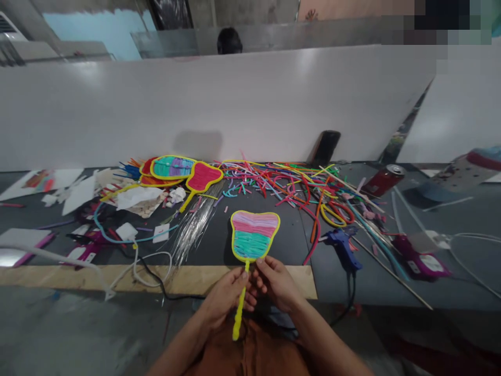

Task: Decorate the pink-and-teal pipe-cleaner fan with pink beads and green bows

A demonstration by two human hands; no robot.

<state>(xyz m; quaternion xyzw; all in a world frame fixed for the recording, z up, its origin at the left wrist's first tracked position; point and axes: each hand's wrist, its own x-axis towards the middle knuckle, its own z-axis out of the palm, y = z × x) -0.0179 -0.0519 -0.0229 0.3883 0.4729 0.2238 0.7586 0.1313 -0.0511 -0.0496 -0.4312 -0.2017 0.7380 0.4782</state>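
Observation:
Between my two hands is a small hand fan (255,235) made of pipe cleaners. Its yellow rim surrounds bands of lilac, pink and teal, and its yellow handle points down toward my lap. My left hand (227,292) pinches the handle just below the head. The thumb and finger of my right hand (277,279) grip the lower right edge of the head, where it meets the handle. A pink fan (204,177) with a yellow rim and a teal and purple fan (172,167) lie at the back left.
Loose pipe cleaners (270,180) heap along the back. A blue glue gun (343,248) and yellow-handled scissors (332,215) lie right, near a red can (383,180). A phone (326,149) leans on the white partition (254,104). Clear strips (199,222) and white cables (152,282) lie left.

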